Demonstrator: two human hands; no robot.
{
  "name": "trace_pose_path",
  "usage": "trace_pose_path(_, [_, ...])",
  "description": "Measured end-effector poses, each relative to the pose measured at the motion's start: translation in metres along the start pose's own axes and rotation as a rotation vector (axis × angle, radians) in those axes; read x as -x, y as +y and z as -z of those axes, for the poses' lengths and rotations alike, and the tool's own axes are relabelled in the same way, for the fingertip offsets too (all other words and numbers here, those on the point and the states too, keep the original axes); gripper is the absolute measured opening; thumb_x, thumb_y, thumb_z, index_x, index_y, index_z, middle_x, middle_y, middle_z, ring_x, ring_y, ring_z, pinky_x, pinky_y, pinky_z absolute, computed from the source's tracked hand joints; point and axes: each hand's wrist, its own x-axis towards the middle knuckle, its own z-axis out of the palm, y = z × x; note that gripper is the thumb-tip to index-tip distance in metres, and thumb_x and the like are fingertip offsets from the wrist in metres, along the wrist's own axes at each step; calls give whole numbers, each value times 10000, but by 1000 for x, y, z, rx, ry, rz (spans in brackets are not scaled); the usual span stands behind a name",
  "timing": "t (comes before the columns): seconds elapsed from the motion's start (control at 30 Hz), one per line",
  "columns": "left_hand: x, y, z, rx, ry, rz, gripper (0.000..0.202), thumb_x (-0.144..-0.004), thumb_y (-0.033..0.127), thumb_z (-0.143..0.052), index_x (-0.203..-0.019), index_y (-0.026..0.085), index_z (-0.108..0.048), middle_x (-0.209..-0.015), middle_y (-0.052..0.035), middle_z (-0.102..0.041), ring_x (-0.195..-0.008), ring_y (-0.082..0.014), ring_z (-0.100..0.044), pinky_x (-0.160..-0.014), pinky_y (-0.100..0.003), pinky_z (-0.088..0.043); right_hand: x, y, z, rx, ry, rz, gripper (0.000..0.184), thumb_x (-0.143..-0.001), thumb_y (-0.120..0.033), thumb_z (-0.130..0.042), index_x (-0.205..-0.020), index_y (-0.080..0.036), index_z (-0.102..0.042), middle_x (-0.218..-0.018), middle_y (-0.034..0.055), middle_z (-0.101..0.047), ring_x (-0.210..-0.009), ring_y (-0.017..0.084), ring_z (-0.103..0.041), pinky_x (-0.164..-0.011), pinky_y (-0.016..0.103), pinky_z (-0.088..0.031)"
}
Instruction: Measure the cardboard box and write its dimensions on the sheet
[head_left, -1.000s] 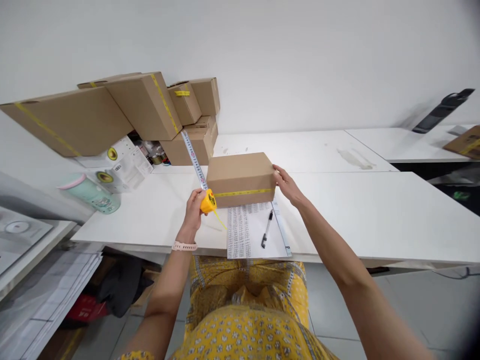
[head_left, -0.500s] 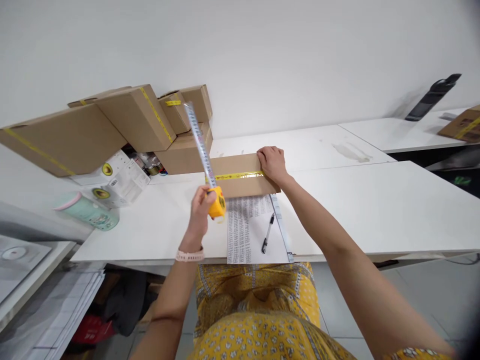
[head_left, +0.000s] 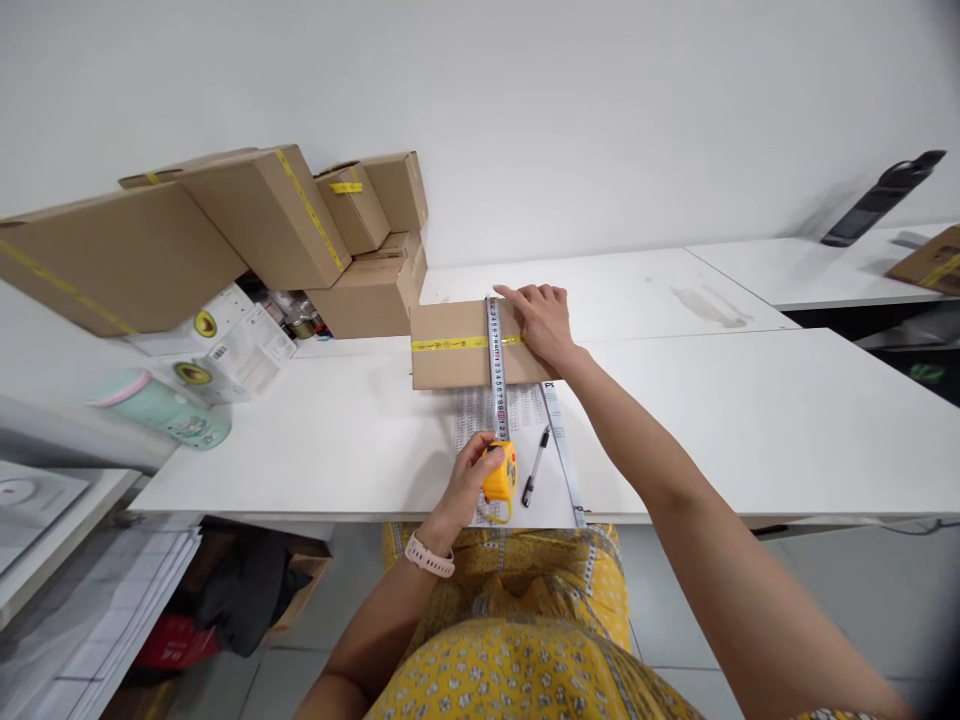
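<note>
**Yellow plastic-cased tape measure point(head_left: 501, 470) stretched over an oblong, yellow-taped brown cardboard box point(head_left: 450, 370)**

Well left of the box, a mint-green cylindrical tumbler with a pink rim point(head_left: 165, 408) was seen; nearer the box, brown cardboard cartons point(head_left: 270, 220) were stacked. Just in front of the box, the tape measure's case was grasped by the left hand point(head_left: 471, 475), and its flat silver blade point(head_left: 496, 375) was laid across the box's upper face to the far edge. The box's right end was covered by the right hand point(head_left: 541, 318), index finger extended near the blade's end; whether the box was gripped could not be told. Well right of the box, a black cylindrical bottle point(head_left: 883, 198) was placed.

The box was judged stiff-walled but crushable at the corners, best held by opposite ends; its weight could not be told. The tape measure was judged light and hard, its blade springy, best held by the case.

Counted from the left: one tumbler, at least five stacked cartons, one box under the blade, one tape measure, at least one white printed paper sheet point(head_left: 551, 490) in front of the box, one slim black-and-clear pen point(head_left: 535, 468) on it, and one bottle.
</note>
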Motion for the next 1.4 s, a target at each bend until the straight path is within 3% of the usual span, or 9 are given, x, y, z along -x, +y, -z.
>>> trace_pose_path(0.17, [-4,-7,0,-20,-23,-35,413,-744,490,-770,-1005,225,-591,-878,17,-611,-722,-135,-564,-649,-237,-470,-2,2,0,48,-30,87,586,-987,-153,-310,-1462,-436,-507,-1210,83,-600,-1038,300,-435,-955,492,-302])
trace_pose_path(0.3, [-12,-17,7,-62,-47,-69,410,-784,487,-765,-1033,224,-573,-886,13,-609,-730,-128,-563,-661,-232,-482,-2,2,-1,37,-43,75,549,-988,-201,-368,-1455,-454,-508,-1191,83,-587,-1050,309,-424,-967,503,-298])
trace_pose_path(0.5, [-17,-27,16,-114,-78,-60,416,-824,502,-737,-1082,226,-563,-880,9,-595,-695,-121,-558,-632,-229,-490,1,0,-1,55,-40,64,588,-989,-161,-321,-1460,-461,-506,-1213,73,-581,-1043,301,-419,-969,481,-291])
trace_pose_path(0.73, [-17,-29,17,-130,-90,-79,440,-825,515,-732,-1096,209,-571,-908,-1,-600,-733,-131,-568,-650,-238,-500,2,3,-6,103,27,92,556,-1014,-167,-275,-1452,-402,-524,-1167,75,-613,-1014,273,-419,-941,440,-305])
trace_pose_path(0.87, [-4,-36,20,-126,-89,-134,466,-811,501,-739,-1128,204,-575,-962,-21,-619,-801,-153,-579,-685,-255,-508,9,-6,-4,149,61,34,494,-1062,-335,-258,-1489,-281,-501,-1122,111,-634,-1040,284,-453,-956,437,-306])
trace_pose_path(1.03, [24,-56,31,-127,-85,-115,503,-787,522,-748,-1143,213,-575,-971,-30,-630,-814,-163,-584,-704,-269,-501,42,-26,2,153,108,31,531,-1043,-537,-320,-1389,-235,-585,-1197,119,-642,-1109,294,-481,-988,445,-291])
trace_pose_path(1.23, [36,-64,39,-173,-109,-91,535,-813,535,-731,-1195,205,-553,-997,-51,-620,-839,-169,-578,-727,-279,-508,109,-38,-7,113,178,24,498,-1011,-558,-436,-1373,-262,-606,-1297,108,-648,-1188,297,-489,-1030,452,-256])
trace_pose_path(1.4, [36,-61,38,-201,-119,-90,530,-820,545,-706,-1196,209,-542,-994,-41,-612,-826,-168,-568,-715,-281,-502,138,-43,-14,-9,87,-3,408,-1016,-479,-481,-1319,-265,-653,-1318,106,-667,-1192,288,-530,-1036,465,-275])
